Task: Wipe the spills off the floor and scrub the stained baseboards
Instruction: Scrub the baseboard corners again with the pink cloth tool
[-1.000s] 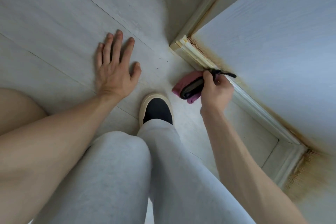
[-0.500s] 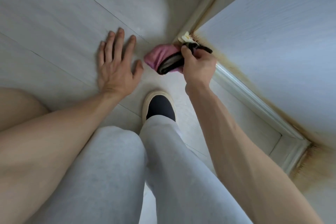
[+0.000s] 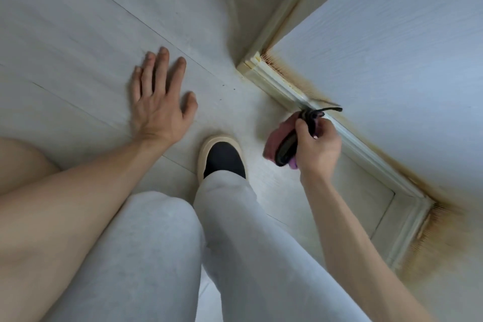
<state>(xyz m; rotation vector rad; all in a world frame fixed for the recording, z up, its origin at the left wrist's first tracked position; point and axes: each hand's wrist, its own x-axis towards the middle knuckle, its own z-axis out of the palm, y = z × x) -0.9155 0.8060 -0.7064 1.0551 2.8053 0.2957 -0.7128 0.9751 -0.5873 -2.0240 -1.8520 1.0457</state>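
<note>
At the far left, a bare arm reaches in from the bottom corner and crosses over the pale floor (image 3: 78,21). The left hand (image 3: 159,102) lies flat on the floor with its palm down. Its fingers are straight and spread a little, so its grip is released and it holds nothing.

In the middle, two legs in light grey trousers (image 3: 162,256) fill the lower part of the view. One foot wears a shoe (image 3: 222,157) with a cream edge and a dark top. The shoe stands on the floor between the two hands.

Just right of the shoe, the right hand (image 3: 317,149) has its fingers curled tight. Its grip is grasping a pink cloth (image 3: 278,136) together with a dark brush-like tool (image 3: 288,148). The top of the tool, with a thin black strap poking out, touches the baseboard (image 3: 366,154). The cloth hangs under the hand, just above the floor.

The baseboard is cream and runs slanting along the bottom of the white wall (image 3: 392,60). Brown stains (image 3: 441,219) show along its top edge, mostly at the near corner on the right, and also at the far corner by the door frame (image 3: 287,8).
</note>
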